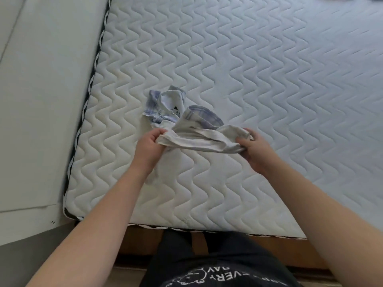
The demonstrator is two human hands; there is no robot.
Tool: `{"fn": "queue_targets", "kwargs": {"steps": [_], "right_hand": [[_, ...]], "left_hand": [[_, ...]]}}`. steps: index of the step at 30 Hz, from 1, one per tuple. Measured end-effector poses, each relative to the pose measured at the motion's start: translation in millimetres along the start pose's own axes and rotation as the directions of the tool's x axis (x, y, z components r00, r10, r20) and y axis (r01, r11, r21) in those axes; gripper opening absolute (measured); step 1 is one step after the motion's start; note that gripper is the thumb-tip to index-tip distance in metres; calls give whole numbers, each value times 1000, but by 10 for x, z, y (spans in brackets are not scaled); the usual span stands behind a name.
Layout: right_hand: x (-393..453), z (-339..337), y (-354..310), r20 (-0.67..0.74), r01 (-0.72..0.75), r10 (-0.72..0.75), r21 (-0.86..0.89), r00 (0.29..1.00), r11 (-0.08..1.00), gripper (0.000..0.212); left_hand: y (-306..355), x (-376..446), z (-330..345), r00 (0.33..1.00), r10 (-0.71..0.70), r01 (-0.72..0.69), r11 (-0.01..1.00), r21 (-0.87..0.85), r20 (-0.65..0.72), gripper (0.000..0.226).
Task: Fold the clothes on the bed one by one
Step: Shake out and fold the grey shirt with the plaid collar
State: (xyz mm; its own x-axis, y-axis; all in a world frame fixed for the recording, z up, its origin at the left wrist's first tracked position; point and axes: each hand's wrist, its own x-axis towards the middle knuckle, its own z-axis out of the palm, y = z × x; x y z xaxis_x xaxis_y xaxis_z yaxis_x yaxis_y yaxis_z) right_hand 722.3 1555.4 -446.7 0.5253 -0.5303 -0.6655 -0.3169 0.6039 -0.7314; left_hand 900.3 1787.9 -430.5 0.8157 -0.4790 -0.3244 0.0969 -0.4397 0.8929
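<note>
Both hands on one small white garment [194, 139], stretched left-to-right above the mattress [269, 79].
Left hand [148, 145] and right hand [253, 148] each pinch an end; its plaid part [154, 108] trails away from them.

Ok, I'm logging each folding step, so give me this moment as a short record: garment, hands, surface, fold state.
garment: small white cotton garment with blue plaid trim, crumpled
left hand: grips the garment's white edge at its left end
right hand: grips the same edge at its right end
surface: white quilted mattress with wavy stitching; the plaid part rests on it
fold state: not yet folded, edge stretched between the hands
</note>
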Motion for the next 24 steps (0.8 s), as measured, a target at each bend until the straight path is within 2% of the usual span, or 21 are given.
{"fn": "queue_targets", "kwargs": {"steps": [2,4,5,7,8,10,13,15,19,24], "right_hand": [[-128,-202,39,6,-61,61,-72,998,996,39],[-272,-331,116,32,-130,138,-176,990,976,46],[-340,-375,167,40,-155,170,-255,985,954,45],[-445,-429,270,57,-200,238,-375,970,905,37],[-471,-452,319,73,-246,290,-358,954,901,33],[-482,-506,416,137,-395,427,-213,894,894,36],[-403,-548,593,180,-527,543,-129,820,840,64],[-353,-518,744,132,-522,551,-198,824,829,66],[-215,-427,1016,-25,-432,457,-375,889,820,29],[-67,-365,1151,-83,-267,290,-683,953,680,20]], "left_hand": [[180,-120,72,994,85,-89,993,74,63,21],[317,-241,169,985,121,-141,976,164,125,19],[366,-303,224,978,133,-166,963,210,164,16],[412,-435,341,961,139,-206,935,287,238,28],[404,-502,398,958,133,-212,925,315,256,30],[355,-658,516,950,126,-232,899,372,286,27],[183,-865,687,941,117,-256,861,439,319,34],[58,-963,773,941,74,-229,858,459,331,40],[-216,-1070,869,939,-24,-173,829,531,342,44],[-631,-1143,911,947,-105,-74,848,524,303,13]]}}
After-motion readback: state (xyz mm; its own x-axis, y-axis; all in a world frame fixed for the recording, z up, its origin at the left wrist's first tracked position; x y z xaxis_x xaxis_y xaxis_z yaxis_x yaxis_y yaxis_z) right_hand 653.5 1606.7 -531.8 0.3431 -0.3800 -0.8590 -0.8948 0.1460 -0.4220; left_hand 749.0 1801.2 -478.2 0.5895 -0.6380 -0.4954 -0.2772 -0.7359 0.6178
